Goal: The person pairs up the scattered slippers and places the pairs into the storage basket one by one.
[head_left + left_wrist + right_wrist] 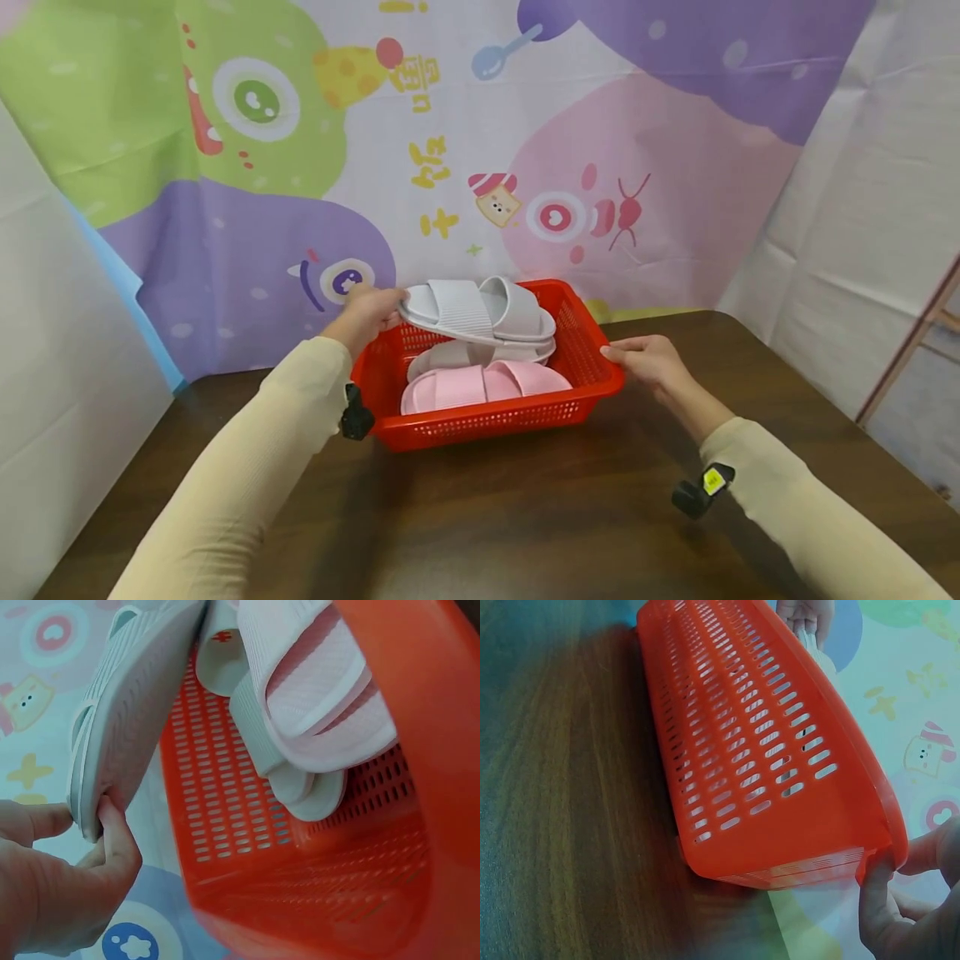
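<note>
My left hand (367, 315) pinches one end of a pair of light grey slippers (461, 308), thumb on one side and fingers on the other in the left wrist view. These slippers are raised at the held end, over the back of a red plastic basket (487, 425). Below them in the basket lies a greyish-beige pair of slippers (441, 357), partly covered. A pink pair of slippers (459, 388) lies at the front. At the basket's right end, my right hand (652, 362) grips the rim between thumb and fingers.
The basket stands on a dark brown wooden table (510, 517), close to its back edge. Behind hangs a cloth backdrop (465, 108) with cartoon monsters. White sheets (810, 225) hang at both sides.
</note>
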Demonstrator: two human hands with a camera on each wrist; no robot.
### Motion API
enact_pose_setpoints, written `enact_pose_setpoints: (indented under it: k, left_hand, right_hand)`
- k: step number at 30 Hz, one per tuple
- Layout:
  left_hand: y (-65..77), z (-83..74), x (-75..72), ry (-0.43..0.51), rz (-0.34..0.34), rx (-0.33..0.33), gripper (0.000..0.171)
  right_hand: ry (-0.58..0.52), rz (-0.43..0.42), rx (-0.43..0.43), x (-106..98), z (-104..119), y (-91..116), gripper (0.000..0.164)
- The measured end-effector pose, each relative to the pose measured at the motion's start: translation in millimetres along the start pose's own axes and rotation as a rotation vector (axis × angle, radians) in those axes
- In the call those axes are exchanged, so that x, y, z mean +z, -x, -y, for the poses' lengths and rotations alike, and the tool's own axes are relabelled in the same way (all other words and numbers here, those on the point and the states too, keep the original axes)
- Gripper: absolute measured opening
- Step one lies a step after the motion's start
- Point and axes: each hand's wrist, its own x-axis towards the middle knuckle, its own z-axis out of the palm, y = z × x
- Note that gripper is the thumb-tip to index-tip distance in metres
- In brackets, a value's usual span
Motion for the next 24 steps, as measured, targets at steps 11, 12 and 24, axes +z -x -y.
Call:
enact_pose_setpoints:
  k: [11, 12, 24]
  left_hand:
    - [4.7, 5.8, -22.4, -0.146, 0.173, -0.095, 0.058]
    - [4.8, 6.4, -25.4, -0.143, 0.197, -0.112, 0.059]
    - [13.9, 26.9, -71.0, -0.079, 0.148, -0.011, 0.060]
  right_hand:
    - [-0.063, 0.042, -0.002, 4, 4, -2, 0.051]
    - [-0.071, 0.048, -0.004, 4, 4, -2, 0.051]
    - [-0.141, 0.133, 0.054, -2, -3, -12, 0.060]
